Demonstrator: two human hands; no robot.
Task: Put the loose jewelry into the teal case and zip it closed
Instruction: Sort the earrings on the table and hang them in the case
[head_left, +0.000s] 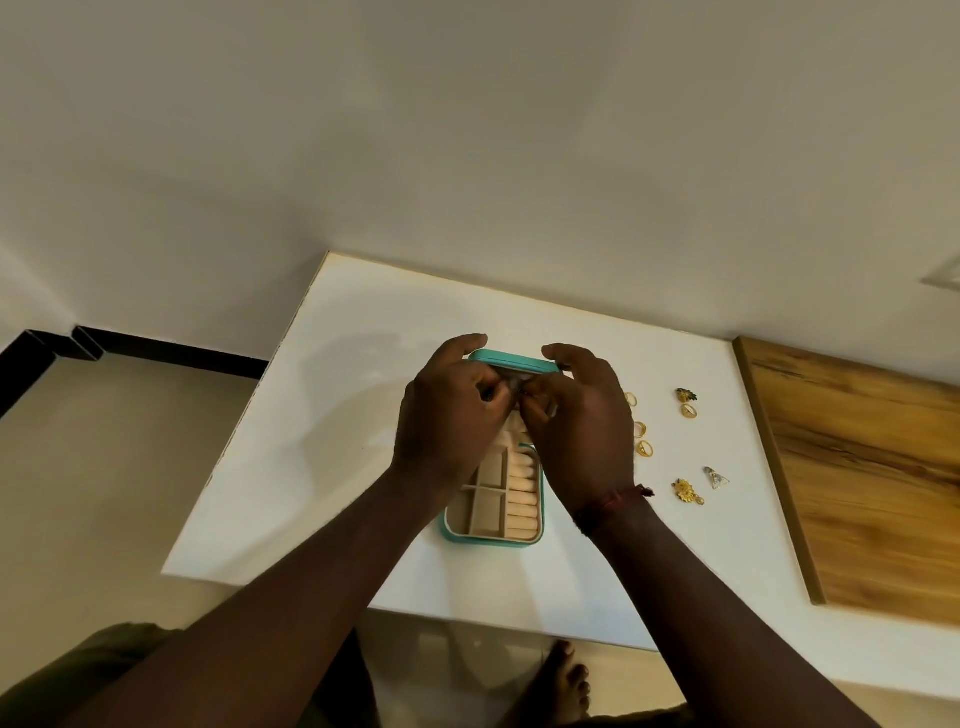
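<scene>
The teal case (493, 540) lies open on the white table (322, 415), its lid (511, 361) standing up at the far end. Beige compartments and ring rolls fill its base. My left hand (447, 415) and my right hand (582, 426) meet above the case's far half, fingertips pinching a small piece of jewelry between them; the piece is mostly hidden. Loose jewelry lies right of the case: gold rings (643, 448), a gold and green earring (685, 395), a gold flower earring (687, 491) and a silver triangular piece (717, 478).
A wooden board (862, 483) covers the table's right side. The wall rises just behind the table. My bare foot (569, 680) shows on the floor below the table's near edge.
</scene>
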